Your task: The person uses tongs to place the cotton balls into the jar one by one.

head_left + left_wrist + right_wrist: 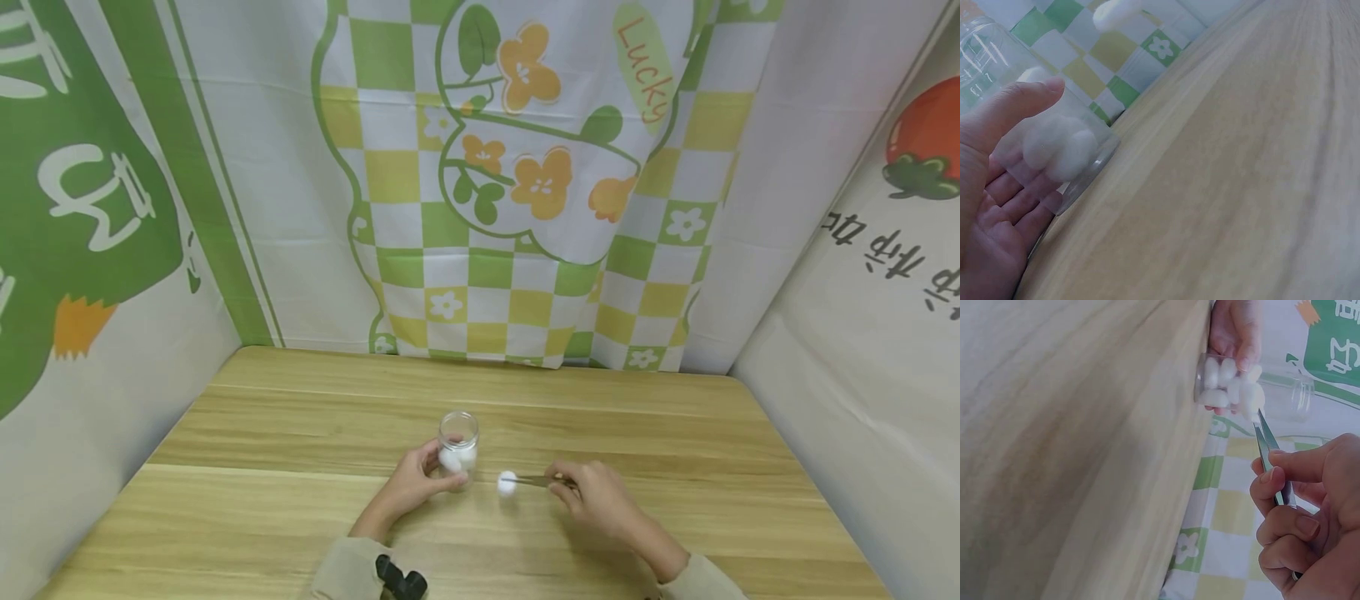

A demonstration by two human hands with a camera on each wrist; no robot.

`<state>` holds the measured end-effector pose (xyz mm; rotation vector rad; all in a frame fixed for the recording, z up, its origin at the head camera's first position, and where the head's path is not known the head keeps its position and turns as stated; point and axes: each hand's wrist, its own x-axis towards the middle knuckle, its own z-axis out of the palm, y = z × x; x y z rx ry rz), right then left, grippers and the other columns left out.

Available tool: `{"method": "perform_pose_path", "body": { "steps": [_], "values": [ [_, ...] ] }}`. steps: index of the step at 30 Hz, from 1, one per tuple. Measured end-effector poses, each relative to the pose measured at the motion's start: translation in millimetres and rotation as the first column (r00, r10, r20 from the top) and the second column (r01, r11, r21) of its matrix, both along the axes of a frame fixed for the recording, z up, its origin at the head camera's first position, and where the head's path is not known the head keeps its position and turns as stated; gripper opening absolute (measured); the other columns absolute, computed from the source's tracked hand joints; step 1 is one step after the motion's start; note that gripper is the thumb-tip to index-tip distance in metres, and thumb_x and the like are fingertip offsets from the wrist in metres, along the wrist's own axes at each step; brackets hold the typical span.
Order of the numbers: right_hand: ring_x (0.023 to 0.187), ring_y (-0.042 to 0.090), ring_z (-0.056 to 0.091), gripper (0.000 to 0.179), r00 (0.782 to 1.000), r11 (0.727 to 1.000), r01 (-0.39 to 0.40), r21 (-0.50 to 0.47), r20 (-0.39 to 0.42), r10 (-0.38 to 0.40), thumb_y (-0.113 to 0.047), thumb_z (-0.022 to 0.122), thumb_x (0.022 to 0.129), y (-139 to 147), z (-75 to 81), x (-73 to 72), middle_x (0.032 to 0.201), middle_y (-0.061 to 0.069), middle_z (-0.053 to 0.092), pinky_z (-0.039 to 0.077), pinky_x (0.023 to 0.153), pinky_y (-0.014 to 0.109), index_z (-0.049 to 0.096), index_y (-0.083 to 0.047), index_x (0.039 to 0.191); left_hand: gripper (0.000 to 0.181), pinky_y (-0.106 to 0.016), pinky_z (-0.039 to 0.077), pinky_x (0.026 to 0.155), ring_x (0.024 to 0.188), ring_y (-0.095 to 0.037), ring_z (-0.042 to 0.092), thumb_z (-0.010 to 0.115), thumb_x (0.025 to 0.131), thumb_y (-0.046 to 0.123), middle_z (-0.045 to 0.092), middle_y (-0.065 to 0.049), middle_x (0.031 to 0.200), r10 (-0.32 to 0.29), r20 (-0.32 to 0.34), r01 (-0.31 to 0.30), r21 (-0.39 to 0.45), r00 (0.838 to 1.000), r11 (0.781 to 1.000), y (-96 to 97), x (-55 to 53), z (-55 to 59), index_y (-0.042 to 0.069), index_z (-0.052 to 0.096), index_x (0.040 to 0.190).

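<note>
My left hand grips a clear, lidless glass jar upright on the table, thumb in front and fingers behind. Several white cotton balls lie in the lower part of the jar, seen through its wall in both wrist views. To the jar's right, my right hand holds metal tweezers between thumb and fingers. Their tips, pointing left, pinch a single cotton ball. That ball is above the tabletop, a short way right of the jar and lower than its mouth.
The wood-grain table has rounded back corners. A patterned curtain hangs along its back edge, with printed cloth walls on the left and right. A black device is strapped at the left sleeve.
</note>
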<state>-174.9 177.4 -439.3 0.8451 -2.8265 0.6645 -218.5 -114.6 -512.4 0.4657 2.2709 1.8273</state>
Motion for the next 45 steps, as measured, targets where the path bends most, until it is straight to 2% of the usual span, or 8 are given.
{"method": "perform_pose_path", "body": {
  "steps": [9,23,36,45],
  "values": [
    [0.072,0.015,0.072,0.012,1.000,1.000,-0.012,-0.016,-0.016,0.012,-0.014,0.064,0.091,-4,12.7,0.6,0.085,0.006,0.076,0.052,0.056,0.014,0.070,-0.009,0.100,0.065,-0.054,0.037,0.116,0.133,-0.041,0.049,0.075,0.084,0.020,0.054,-0.024,0.139,0.001,0.005,-0.001,0.008,1.000,1.000,0.0,0.1,0.7,0.004,0.046,0.139],
    [0.061,0.004,0.064,0.010,0.993,0.999,0.013,-0.045,-0.118,-0.018,-0.013,0.068,0.087,-13,21.2,-3.2,0.076,0.001,0.074,0.038,0.048,0.008,0.071,-0.010,0.096,0.064,-0.055,0.035,0.117,0.134,-0.042,0.047,0.076,0.083,0.019,0.052,-0.025,0.140,0.010,0.005,-0.010,0.010,1.000,1.000,0.5,0.4,0.2,0.005,0.048,0.139],
    [0.061,0.004,0.063,0.010,0.991,0.998,0.011,-0.065,-0.134,-0.020,-0.012,0.068,0.087,-20,29.0,-3.6,0.076,0.001,0.074,0.039,0.049,0.008,0.070,-0.011,0.096,0.065,-0.056,0.031,0.119,0.137,-0.042,0.044,0.076,0.083,0.021,0.050,-0.022,0.143,0.013,0.020,-0.013,0.000,1.000,1.000,0.0,0.9,1.1,0.007,0.048,0.139],
    [0.064,0.012,0.070,0.011,0.988,0.998,0.005,-0.067,-0.155,-0.016,-0.013,0.068,0.087,-24,38.1,-5.1,0.079,0.006,0.076,0.047,0.052,0.010,0.070,-0.009,0.097,0.066,-0.055,0.033,0.118,0.136,-0.043,0.045,0.076,0.082,0.021,0.049,-0.025,0.143,0.016,0.020,-0.017,0.001,1.000,1.000,0.6,0.6,0.6,0.006,0.047,0.139]
  ]
}}
